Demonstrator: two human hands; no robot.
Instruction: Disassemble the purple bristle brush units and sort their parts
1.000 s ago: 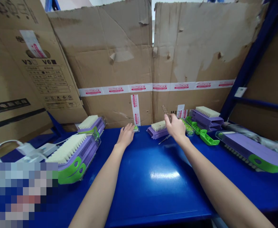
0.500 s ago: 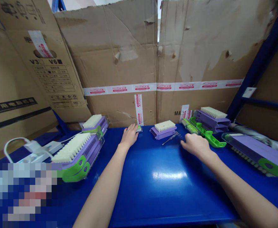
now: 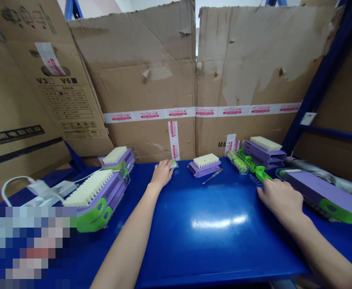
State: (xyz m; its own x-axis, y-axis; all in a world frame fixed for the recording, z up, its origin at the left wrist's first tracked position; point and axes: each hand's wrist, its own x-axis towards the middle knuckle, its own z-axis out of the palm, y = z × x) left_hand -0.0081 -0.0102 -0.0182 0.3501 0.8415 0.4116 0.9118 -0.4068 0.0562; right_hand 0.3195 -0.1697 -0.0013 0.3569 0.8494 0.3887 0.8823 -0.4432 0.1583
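Note:
My left hand (image 3: 161,173) lies fairly flat near the back of the blue surface, its fingers stretched forward against a small green-and-clear part (image 3: 174,163). Farther right, my right hand (image 3: 280,198) is closed with fingers curled. What it may hold is hidden under the hand. It covers the near end of a long green plastic part (image 3: 263,174). Small shiny bits (image 3: 255,180) lie just beyond its fingertips. Between the hands stand a purple block with white bristles (image 3: 206,162) and a thin screwdriver (image 3: 213,175). A green-and-clear piece (image 3: 237,162) lies beside the long green part.
Bristled purple-and-green units (image 3: 104,200) stand at left, near a white power strip (image 3: 60,188). Purple bristled blocks (image 3: 264,148) are stacked at back right. A large purple-and-green unit (image 3: 329,192) lies bristles down at right. Cardboard (image 3: 148,88) walls the back.
My right hand has moved right, away from the screwdriver and over the green part's near end. Small bits near the screwdriver now appear farther right. My left hand stays put.

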